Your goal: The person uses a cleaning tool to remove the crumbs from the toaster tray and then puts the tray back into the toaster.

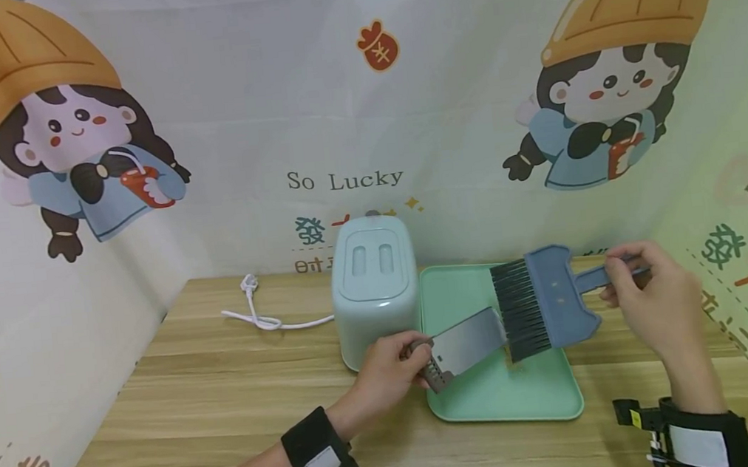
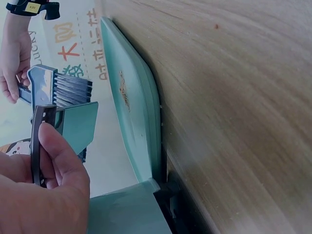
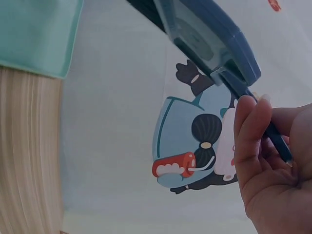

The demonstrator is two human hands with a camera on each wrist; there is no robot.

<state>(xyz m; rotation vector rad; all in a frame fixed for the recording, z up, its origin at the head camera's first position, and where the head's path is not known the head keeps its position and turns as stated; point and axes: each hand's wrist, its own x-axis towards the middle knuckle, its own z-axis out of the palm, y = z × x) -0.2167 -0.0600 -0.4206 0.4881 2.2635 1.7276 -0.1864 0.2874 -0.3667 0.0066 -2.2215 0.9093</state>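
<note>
Above the tray [image 1: 535, 395], presumably so crumbs [image 2: 124, 90] land there, the left hand [image 1: 387, 372] grips a scraper [image 1: 469, 342] near or touching the brush [image 1: 556, 298] pinched by the right hand [image 1: 663, 293].

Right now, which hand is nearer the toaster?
Left. Your left hand is just in front of the toaster; your right hand is farther off, right of the tray.

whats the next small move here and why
Probably sweep the brush outward off the scraper's far end, above the green tray: the right hand holds the brush with its bristles at that end, the left hand grips the scraper, and crumbs lie on the tray.
</note>
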